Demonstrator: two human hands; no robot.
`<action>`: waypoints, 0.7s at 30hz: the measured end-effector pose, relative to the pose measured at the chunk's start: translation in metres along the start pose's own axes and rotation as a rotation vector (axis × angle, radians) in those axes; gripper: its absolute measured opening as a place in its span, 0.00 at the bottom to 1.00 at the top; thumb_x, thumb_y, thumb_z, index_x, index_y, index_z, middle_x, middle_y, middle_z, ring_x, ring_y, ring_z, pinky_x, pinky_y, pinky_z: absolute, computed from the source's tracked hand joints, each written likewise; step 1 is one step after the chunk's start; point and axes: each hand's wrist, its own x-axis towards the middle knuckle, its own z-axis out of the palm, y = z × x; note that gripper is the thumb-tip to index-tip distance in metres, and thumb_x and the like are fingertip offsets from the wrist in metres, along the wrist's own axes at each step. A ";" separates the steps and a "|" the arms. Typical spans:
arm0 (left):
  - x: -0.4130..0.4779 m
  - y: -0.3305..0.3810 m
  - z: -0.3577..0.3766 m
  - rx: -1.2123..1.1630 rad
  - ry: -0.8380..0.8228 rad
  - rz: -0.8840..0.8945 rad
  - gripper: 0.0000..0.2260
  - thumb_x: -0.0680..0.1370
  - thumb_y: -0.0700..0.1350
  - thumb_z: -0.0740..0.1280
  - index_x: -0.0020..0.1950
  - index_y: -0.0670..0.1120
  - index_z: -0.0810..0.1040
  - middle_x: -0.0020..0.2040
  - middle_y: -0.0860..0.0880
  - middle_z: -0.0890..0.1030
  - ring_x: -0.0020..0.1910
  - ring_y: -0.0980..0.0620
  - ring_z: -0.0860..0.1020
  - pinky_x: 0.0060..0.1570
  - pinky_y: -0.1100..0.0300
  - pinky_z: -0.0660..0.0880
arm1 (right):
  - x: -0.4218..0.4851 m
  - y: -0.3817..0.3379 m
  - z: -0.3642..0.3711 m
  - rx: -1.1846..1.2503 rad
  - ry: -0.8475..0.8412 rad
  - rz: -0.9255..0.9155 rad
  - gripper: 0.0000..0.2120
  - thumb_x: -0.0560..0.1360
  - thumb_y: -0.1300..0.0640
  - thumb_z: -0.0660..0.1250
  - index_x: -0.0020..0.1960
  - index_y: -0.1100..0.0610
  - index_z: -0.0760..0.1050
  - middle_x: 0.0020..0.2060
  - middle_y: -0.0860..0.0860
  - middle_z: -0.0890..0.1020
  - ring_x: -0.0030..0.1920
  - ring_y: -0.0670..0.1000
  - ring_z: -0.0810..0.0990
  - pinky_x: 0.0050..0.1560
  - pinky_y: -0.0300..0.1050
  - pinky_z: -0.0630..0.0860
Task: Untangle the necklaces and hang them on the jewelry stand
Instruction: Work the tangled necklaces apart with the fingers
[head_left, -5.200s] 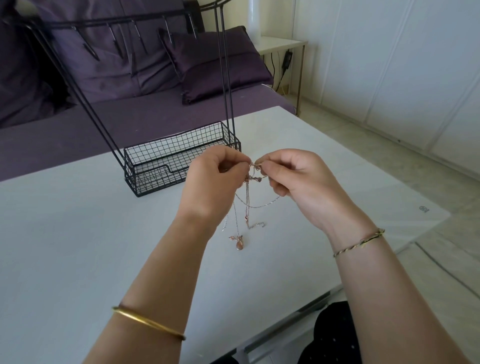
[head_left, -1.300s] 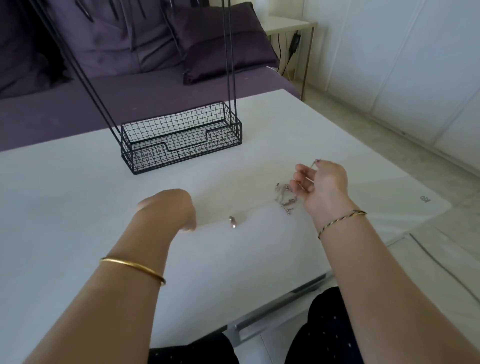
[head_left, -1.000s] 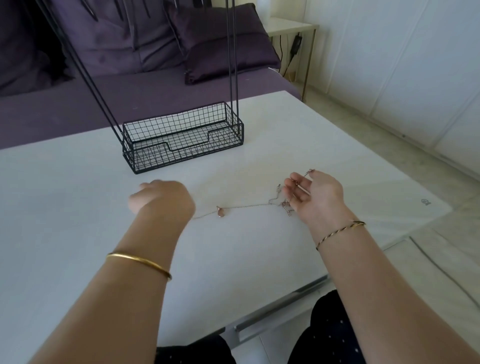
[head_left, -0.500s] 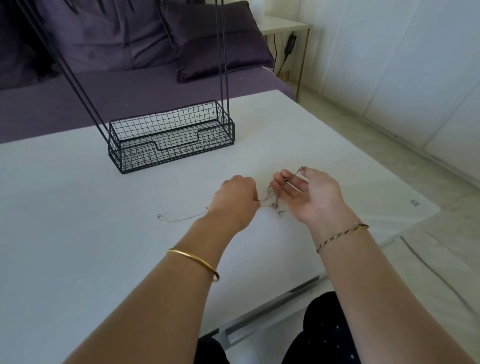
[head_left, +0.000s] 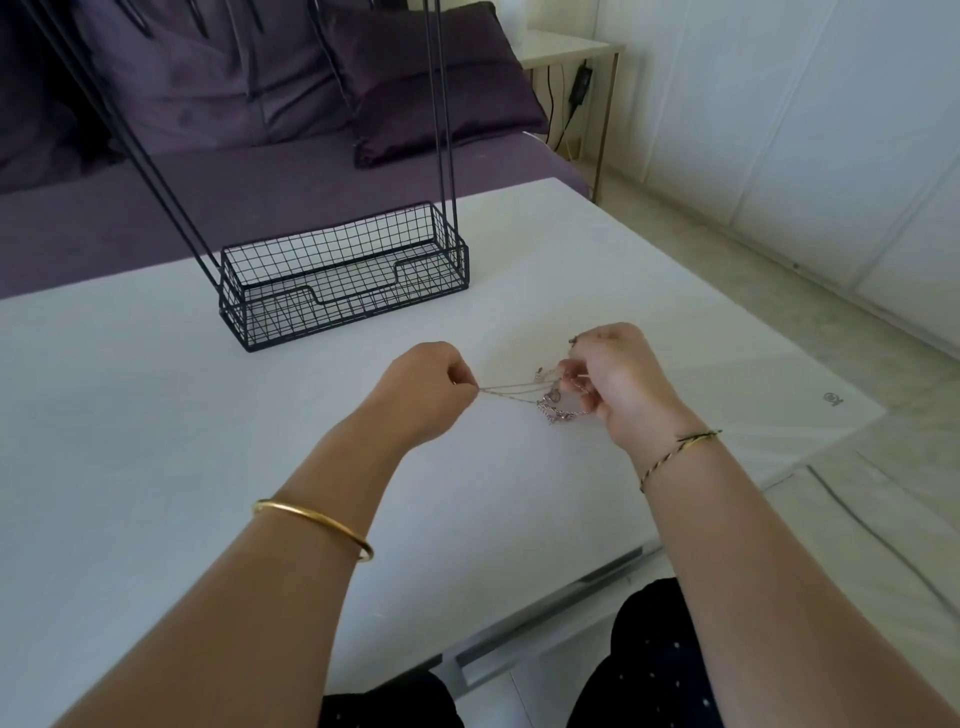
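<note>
A broad white table (head_left: 156, 467) fills the near part of the room, matte and evenly lit, with a small round mark (head_left: 832, 399) printed near its right corner. Behind it runs a purple sofa (head_left: 291, 187) with two dark purple cushions, one large (head_left: 208, 78) and one smaller (head_left: 431, 83), leaning at the back. Just right of the sofa stands a small side table (head_left: 566, 49) with a pale top and thin metal legs, and a black charger (head_left: 581, 85) with its cable hangs below it. White panelled walls (head_left: 779, 130) close the right side above a pale floor (head_left: 675, 234). The light is soft and daylight-like.
</note>
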 end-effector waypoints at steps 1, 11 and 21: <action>-0.001 -0.002 -0.002 0.001 -0.005 -0.005 0.03 0.78 0.42 0.64 0.46 0.44 0.77 0.41 0.53 0.75 0.36 0.55 0.72 0.34 0.62 0.70 | 0.000 0.001 -0.001 -0.028 -0.015 -0.031 0.06 0.72 0.69 0.59 0.46 0.59 0.68 0.37 0.59 0.74 0.29 0.52 0.71 0.23 0.36 0.61; -0.006 -0.024 -0.023 0.278 -0.021 -0.140 0.06 0.75 0.41 0.66 0.38 0.46 0.76 0.42 0.53 0.80 0.37 0.54 0.73 0.36 0.60 0.69 | -0.002 0.005 -0.007 -0.430 -0.257 -0.270 0.16 0.66 0.77 0.64 0.41 0.58 0.78 0.34 0.50 0.77 0.35 0.49 0.75 0.35 0.41 0.72; -0.012 -0.038 -0.045 0.627 0.062 -0.396 0.04 0.77 0.40 0.62 0.48 0.47 0.77 0.46 0.50 0.77 0.47 0.48 0.75 0.38 0.58 0.66 | 0.004 0.008 -0.014 -0.549 -0.109 -0.440 0.06 0.69 0.70 0.69 0.40 0.61 0.83 0.31 0.43 0.77 0.33 0.40 0.74 0.32 0.26 0.68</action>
